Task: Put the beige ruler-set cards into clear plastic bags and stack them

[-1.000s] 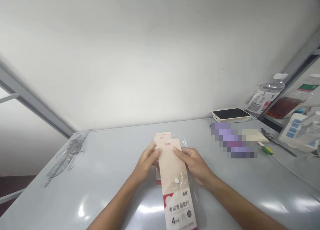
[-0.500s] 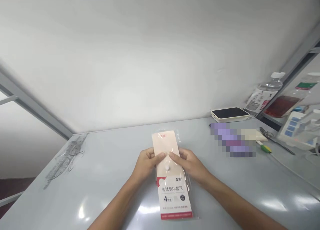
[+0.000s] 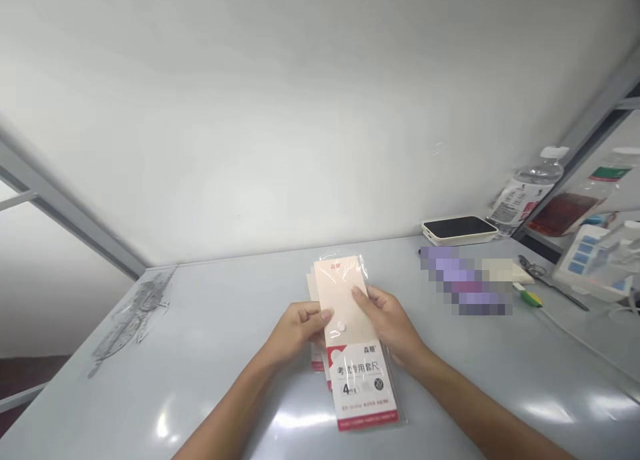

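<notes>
**Slick plastic, uneven edges: slip risk**

You hold the front ruler-set packet (image 3: 346, 297) tilted over the middle of the worktop (image 3: 225, 307). Your left grip (image 3: 300, 325) is closed on its left edge, thumb on the face; your right grip (image 3: 393, 319) pinches the right edge, thumb across the front. Rear packets (image 3: 317, 365) poke out behind, lower left. Your fingers back there are hidden, so I can't tell how firmly those are held. If your left grip eases, the glossy plastic could let them slide and drop. Pressing too hard might crease the card or pop the white snap (image 3: 342, 327).
</notes>
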The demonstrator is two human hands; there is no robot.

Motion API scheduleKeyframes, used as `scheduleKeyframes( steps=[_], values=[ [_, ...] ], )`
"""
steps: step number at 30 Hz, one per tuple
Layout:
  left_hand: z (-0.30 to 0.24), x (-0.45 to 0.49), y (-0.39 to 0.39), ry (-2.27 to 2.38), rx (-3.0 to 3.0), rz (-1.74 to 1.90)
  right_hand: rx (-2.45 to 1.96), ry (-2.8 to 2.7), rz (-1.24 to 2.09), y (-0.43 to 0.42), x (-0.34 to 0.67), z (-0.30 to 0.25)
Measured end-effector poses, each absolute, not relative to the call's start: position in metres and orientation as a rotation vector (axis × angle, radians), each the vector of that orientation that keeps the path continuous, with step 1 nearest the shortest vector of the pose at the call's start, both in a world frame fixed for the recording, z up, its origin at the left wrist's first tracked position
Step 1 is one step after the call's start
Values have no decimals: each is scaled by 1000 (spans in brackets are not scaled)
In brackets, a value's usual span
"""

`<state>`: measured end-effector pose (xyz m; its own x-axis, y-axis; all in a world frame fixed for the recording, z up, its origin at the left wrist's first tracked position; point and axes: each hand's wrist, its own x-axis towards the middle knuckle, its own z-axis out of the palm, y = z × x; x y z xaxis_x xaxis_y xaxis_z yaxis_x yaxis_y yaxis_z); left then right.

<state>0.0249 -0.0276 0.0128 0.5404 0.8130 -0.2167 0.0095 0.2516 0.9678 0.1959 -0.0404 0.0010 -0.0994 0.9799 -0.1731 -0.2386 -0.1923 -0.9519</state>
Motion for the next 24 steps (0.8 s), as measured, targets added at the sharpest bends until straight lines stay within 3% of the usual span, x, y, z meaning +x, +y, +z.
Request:
scheduleKeyframes(
  steps=[16,24],
  values=[
    [5,32,-31,1160,1221,883,-1079,-1102,1518,-42,193,-3],
    [5,34,-27,1073,877,898,-874,-1191,1645,-44,191,-5]
  ],
)
